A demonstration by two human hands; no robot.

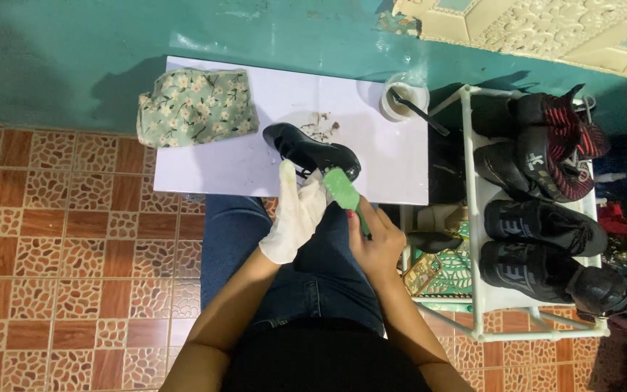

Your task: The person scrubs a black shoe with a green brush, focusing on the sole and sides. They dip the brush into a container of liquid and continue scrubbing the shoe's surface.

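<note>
Grip, right: right hand is curled tight around a green brush, thumb on top, brush head pointing to 11 o'clock at the shoe.
Grip, left: left hand wears a white glove; fingers stretch toward 12 o'clock and touch the shoe's near side. Whether they pinch it or only steady it cannot be told.
Shoe: black, glossy, lying slantwise on the worktop close to its near edge, toe toward 4 o'clock.
Hidden: brush handle is mostly buried in the right palm; the shoe's near flank sits behind the glove and brush head. Small brown crumbs at 12 o'clock of the shoe are too fine to identify.
Hand pose: both forearms rise from 6 o'clock and converge above the lap in blue jeans; right wrist bent inward, left wrist straight.
Cut off: elbows and body leave the frame at the bottom.
Worktop: white, with a floral cloth at 10 o'clock of the shoe and a cup holding a dark stick at 2 o'clock.
Edges: shoe lies just inside the near edge; right edge abuts a white rack.
Rack: at 3 o'clock, carrying several black shoes, one with red trim.
Open room: bare worktop between cloth and shoe, and from shoe to cup; tiled floor lies open at 9 o'clock.
</note>
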